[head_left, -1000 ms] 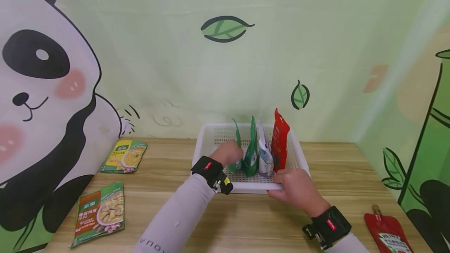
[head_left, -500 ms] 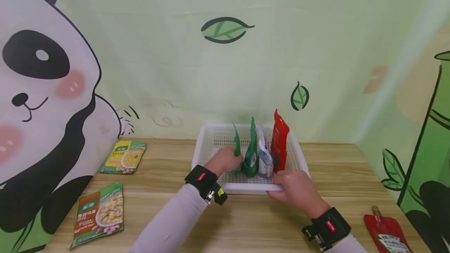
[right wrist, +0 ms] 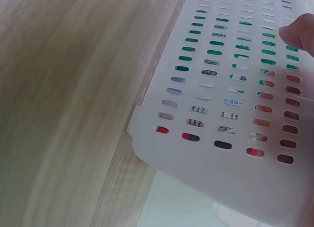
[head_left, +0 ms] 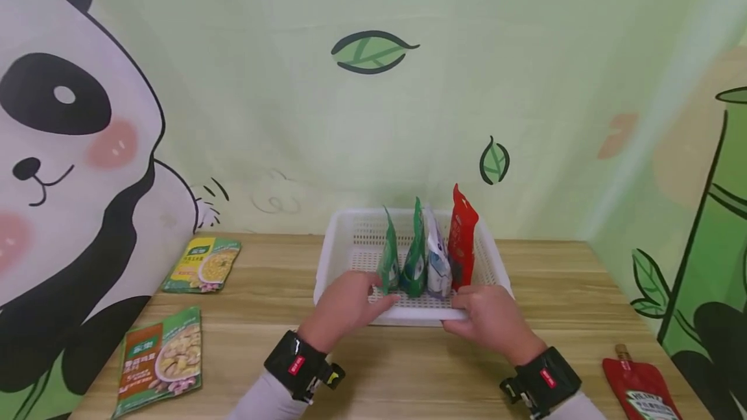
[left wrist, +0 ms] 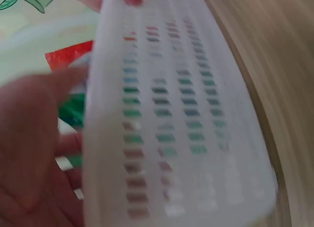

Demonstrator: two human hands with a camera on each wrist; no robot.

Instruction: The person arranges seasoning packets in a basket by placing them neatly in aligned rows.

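Observation:
A white perforated plastic basket (head_left: 414, 317) sits on the wooden table, with several packets upright in it. From left to right stand a green packet (head_left: 390, 255), a second green packet (head_left: 415, 258), a white-and-blue packet (head_left: 438, 261) and a red packet (head_left: 463, 238). My right hand (head_left: 493, 319) grips the basket's front rim near its right corner; the thumb shows against the slotted wall in the right wrist view. My left hand (head_left: 347, 306) reaches over the front rim, fingers beside the leftmost green packet and thumb extended. In the left wrist view that hand is blurred, its fingers behind the rim.
Two flat food packets lie at the left, a yellow-and-green one (head_left: 202, 264) behind a brown-and-green one (head_left: 160, 363). A red Heinz spout pouch (head_left: 640, 387) lies front right. A cloth backdrop (head_left: 274, 115) with a panda drawing rises behind the table.
My left hand has drawn back toward me and away from the leftmost green packet, which it was holding; the packet stays upright. My right hand keeps its place on the rim.

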